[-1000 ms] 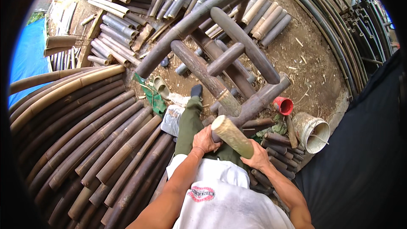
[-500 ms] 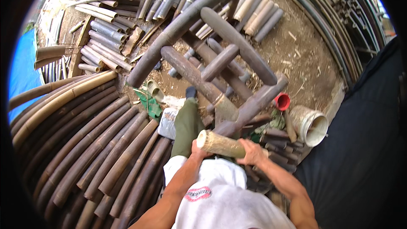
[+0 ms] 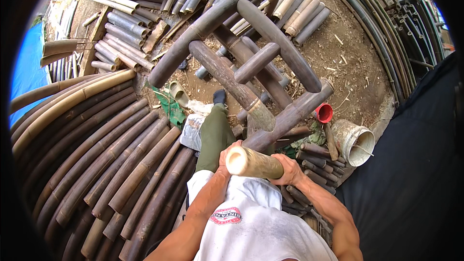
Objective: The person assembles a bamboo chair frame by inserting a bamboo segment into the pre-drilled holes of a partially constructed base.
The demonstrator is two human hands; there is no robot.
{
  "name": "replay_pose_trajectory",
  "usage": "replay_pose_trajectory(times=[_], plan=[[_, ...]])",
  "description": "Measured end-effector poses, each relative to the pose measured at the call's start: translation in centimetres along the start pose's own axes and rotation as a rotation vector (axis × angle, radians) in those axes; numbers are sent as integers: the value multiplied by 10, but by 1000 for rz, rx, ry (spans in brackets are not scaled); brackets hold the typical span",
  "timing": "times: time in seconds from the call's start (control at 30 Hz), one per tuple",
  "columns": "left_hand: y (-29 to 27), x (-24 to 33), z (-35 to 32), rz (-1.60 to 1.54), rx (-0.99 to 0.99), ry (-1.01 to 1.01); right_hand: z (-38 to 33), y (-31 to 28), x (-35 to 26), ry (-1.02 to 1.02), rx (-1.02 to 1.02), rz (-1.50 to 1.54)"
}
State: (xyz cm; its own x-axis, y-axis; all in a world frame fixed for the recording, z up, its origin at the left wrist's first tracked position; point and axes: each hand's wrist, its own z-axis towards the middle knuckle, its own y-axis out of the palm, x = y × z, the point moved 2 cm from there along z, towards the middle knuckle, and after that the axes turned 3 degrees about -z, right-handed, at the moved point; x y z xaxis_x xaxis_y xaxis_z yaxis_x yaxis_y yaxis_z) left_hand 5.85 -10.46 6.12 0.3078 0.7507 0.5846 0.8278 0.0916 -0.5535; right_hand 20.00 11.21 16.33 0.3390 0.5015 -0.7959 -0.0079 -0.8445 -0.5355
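Holds, near 6 o'clock in the view, a pale, shaved, cylindrical length of bamboo (image 3: 258,164), with the right hand (image 3: 289,170) wrapped round its 4 o'clock end and the left hand (image 3: 226,156) by its round-faced 9 o'clock end, partly hidden; cannot tell the left one's exact grip. Has a dark brown frame of crossed round bamboo poles (image 3: 257,64) at 1 o'clock, fanned dark brown bamboo poles (image 3: 146,170) at 8, and a red round cup (image 3: 325,112) beside a dirty white bucket (image 3: 345,137) at 3.
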Motion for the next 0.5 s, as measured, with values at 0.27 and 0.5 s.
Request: replay_pose_trajectory(times=[0.27, 0.5], plan=[[4, -8, -3, 61, 141, 214, -5, 2, 5, -18, 38, -11], [-42, 48, 18, 19, -143, -40, -8, -13, -6, 365, 2, 110]])
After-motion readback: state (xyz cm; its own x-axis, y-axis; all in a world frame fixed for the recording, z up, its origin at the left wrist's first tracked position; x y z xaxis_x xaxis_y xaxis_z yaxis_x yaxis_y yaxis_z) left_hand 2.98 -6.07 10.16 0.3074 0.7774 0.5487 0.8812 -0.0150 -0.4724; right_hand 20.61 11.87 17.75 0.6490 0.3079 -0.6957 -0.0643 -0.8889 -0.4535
